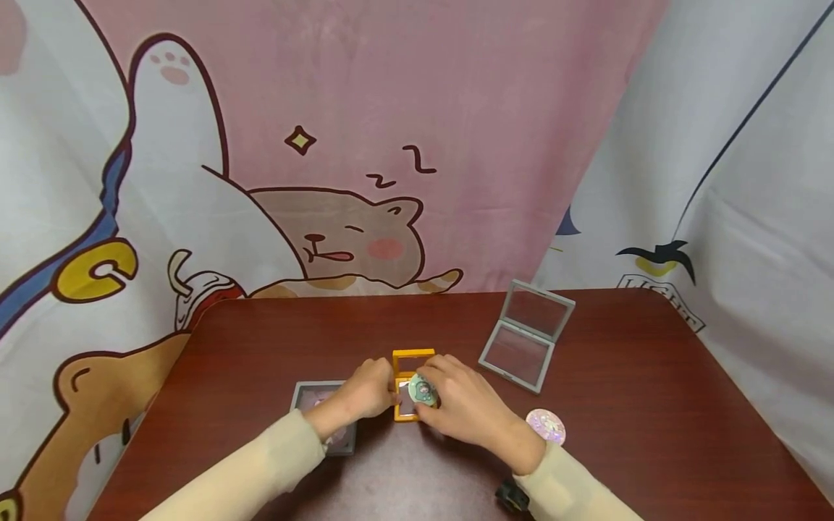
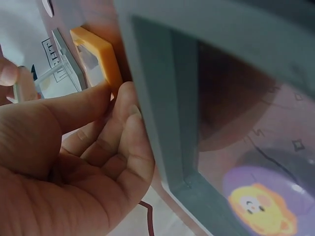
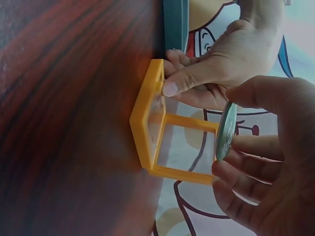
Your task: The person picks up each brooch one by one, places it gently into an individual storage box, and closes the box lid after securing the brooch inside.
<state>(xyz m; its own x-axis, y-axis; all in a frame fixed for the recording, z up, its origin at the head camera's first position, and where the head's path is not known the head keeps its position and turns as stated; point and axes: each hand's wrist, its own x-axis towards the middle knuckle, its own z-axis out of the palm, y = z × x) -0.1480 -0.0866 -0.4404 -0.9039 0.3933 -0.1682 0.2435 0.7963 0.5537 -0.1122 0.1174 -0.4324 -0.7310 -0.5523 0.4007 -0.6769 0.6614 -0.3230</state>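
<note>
A small yellow hinged display case [image 1: 414,353] with clear film panes stands unfolded on the table, its lid raised at the back. My left hand [image 1: 373,388] pinches the left edge of its base, thumb [image 3: 171,89] on the rim. My right hand [image 1: 461,402] holds a round green badge [image 1: 422,389] by its edge between thumb and fingers, just over the case. From the right wrist view the badge [image 3: 226,130] is seen nearly edge-on, tilted and apart from the base. Beside my left wrist lies a grey case [image 1: 302,391], partly covered by that arm, containing a purple badge [image 2: 261,211] with a yellow animal.
Another grey display case [image 1: 517,353] lies unfolded at the back right. A round pink glittery badge [image 1: 546,425] lies near my right forearm. A small black object [image 1: 512,496] shows beside the right sleeve. A printed curtain [image 1: 495,145] hangs behind the brown table [image 1: 651,405].
</note>
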